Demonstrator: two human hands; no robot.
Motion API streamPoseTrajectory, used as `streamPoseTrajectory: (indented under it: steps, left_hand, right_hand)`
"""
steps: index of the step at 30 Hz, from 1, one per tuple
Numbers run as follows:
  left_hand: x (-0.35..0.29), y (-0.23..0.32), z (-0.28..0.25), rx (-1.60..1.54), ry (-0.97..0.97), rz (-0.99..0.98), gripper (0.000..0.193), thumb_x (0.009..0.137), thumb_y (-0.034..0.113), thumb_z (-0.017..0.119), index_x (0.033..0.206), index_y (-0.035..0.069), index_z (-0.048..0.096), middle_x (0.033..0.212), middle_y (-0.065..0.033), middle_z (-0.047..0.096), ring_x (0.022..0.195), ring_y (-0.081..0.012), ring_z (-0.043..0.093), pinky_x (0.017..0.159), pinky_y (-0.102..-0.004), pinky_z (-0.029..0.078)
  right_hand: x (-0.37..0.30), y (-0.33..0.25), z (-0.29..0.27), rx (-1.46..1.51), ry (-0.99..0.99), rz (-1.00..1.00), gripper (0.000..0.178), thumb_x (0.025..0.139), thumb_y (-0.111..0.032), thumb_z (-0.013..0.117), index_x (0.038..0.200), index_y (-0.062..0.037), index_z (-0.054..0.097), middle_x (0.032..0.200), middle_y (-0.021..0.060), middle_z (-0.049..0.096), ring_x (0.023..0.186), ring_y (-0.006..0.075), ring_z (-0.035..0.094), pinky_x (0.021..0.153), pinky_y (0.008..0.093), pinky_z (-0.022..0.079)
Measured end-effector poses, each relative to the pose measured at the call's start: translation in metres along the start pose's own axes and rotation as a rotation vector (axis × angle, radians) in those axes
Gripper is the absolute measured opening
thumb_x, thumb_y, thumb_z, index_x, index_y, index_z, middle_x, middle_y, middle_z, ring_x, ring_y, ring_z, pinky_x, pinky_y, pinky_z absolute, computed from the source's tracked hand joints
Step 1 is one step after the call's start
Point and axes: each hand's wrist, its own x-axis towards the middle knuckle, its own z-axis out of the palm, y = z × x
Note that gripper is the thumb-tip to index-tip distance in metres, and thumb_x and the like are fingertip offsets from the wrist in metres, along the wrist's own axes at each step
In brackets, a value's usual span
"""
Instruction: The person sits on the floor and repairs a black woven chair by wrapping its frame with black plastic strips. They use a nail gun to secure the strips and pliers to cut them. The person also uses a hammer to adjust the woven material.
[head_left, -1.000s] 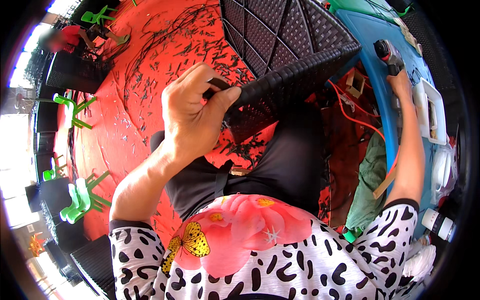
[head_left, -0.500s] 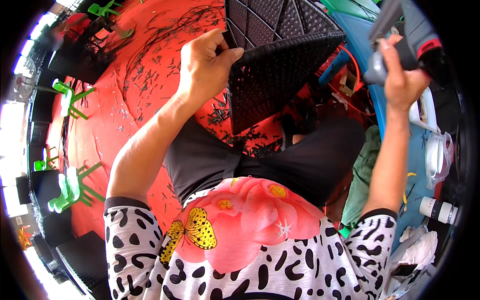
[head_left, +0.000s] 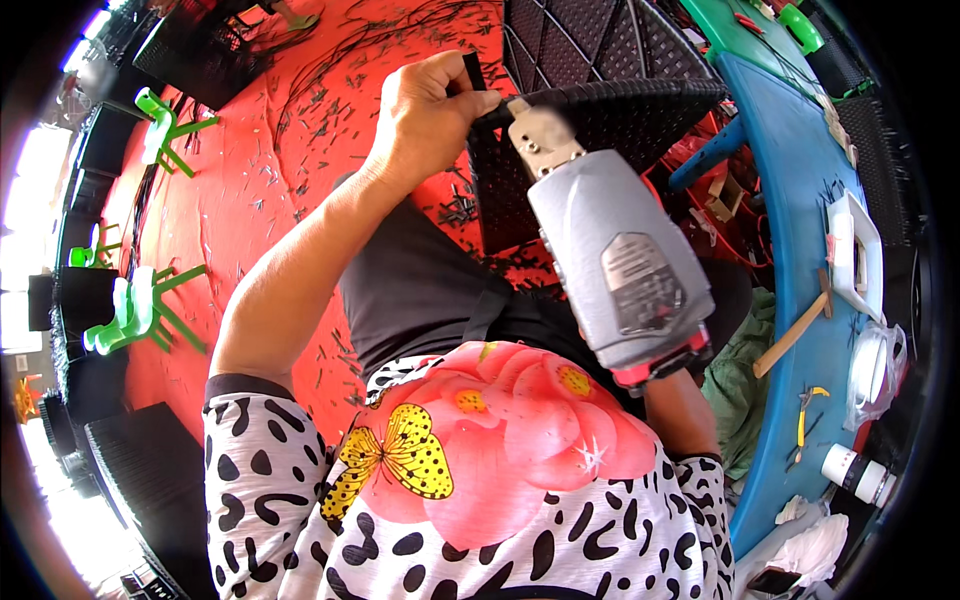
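Observation:
My left hand [head_left: 425, 125] pinches a short black strip [head_left: 473, 72] at the near corner of a black woven rattan panel piece [head_left: 625, 120]. In front of that rim is a grey staple gun [head_left: 620, 260] with a red part at its rear. Its metal nose [head_left: 540, 140] reaches the rim just right of my left fingertips; whether it touches cannot be made out. The gun's body hides my right hand; only the right forearm [head_left: 680, 410] shows behind it. The woven piece stands upright beyond my knees.
A blue table [head_left: 770, 240] on the right carries a hammer [head_left: 795, 335], yellow-handled pliers [head_left: 803, 425] and a white tray [head_left: 855, 255]. Black scraps litter the red floor [head_left: 300, 150]. Green stools [head_left: 150, 310] stand at left, and a green cloth [head_left: 745, 400] hangs beside my leg.
The staple gun has swung from the far right to the woven rim beside my left hand, its body now covering my right hand. The view has shifted slightly rightward.

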Motion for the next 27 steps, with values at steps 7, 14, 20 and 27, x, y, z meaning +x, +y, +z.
streamPoseTrajectory:
  steps: [7,14,20,27]
  left_hand:
    - [-0.003,-0.015,-0.003,-0.060,0.029,0.033,0.023,0.069,0.012,0.072,0.062,0.003,0.052,0.050,-0.0046,0.048,0.045,-0.0110,0.042,0.044,-0.0286,0.037]
    - [-0.002,-0.010,-0.001,-0.085,0.022,0.018,0.023,0.069,0.010,0.072,0.062,0.002,0.051,0.051,-0.0052,0.049,0.046,-0.0109,0.043,0.044,-0.0278,0.037]
    - [0.015,-0.002,0.008,-0.221,-0.042,0.015,0.023,0.069,0.005,0.071,0.061,0.001,0.049,0.052,-0.0061,0.050,0.046,-0.0118,0.044,0.044,-0.0280,0.037]
    - [0.020,0.004,0.012,-0.089,-0.056,0.097,0.022,0.069,0.005,0.071,0.061,0.000,0.051,0.052,-0.0044,0.050,0.046,-0.0096,0.041,0.044,-0.0263,0.036]
  right_hand:
    - [0.024,0.014,0.000,0.894,-0.088,0.287,0.041,0.084,-0.033,0.055,0.116,-0.0091,0.053,0.114,0.0080,0.055,0.101,0.0216,0.054,0.085,0.0389,0.045]
    - [0.023,0.020,-0.008,1.070,-0.048,0.320,0.048,0.084,-0.037,0.056,0.124,-0.0101,0.051,0.122,0.0101,0.055,0.108,0.0243,0.054,0.089,0.0412,0.046]
    - [-0.002,0.024,-0.020,2.306,0.021,0.546,0.051,0.082,-0.036,0.059,0.126,-0.0100,0.050,0.122,0.0113,0.054,0.109,0.0251,0.052,0.088,0.0405,0.046]
    - [-0.022,0.047,-0.019,2.383,-0.018,0.503,0.055,0.080,-0.034,0.063,0.128,-0.0097,0.047,0.122,0.0126,0.053,0.110,0.0261,0.051,0.088,0.0397,0.046]
